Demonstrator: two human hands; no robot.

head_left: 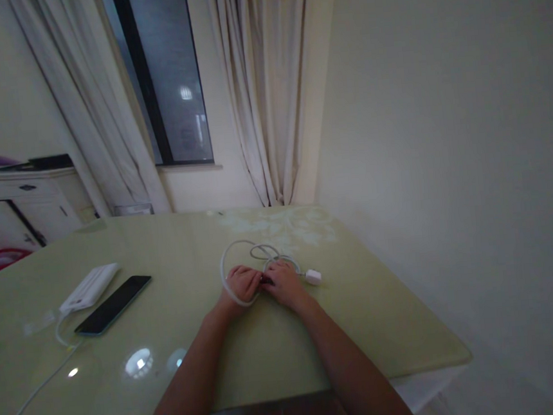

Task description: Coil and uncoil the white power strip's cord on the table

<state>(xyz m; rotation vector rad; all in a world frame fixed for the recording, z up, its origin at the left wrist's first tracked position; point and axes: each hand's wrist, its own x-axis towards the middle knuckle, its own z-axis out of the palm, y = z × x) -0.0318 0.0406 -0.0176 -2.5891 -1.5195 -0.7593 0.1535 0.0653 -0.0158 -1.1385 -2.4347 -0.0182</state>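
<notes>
My left hand (pixel 244 282) and my right hand (pixel 283 280) meet over the table, fingers curled and fingertips almost touching. Both are closed on a white charging cable (pixel 223 264); the exact part between the fingers is hidden, with a small dark spot showing there. One wide loop of the cable arches behind my left hand and crosses over that wrist. Smaller coils rise just beyond my right hand. A white charger plug (pixel 313 276) lies right of my right hand, joined to the cable.
On the left of the green-topped table (pixel 365 335) lie a dark-screened phone (pixel 115 305) and a white power bank (pixel 90 287) with a white cord (pixel 31 397) running toward the front left edge. A wall (pixel 472 184) borders the right side; curtains (pixel 271 92) hang beyond the far edge.
</notes>
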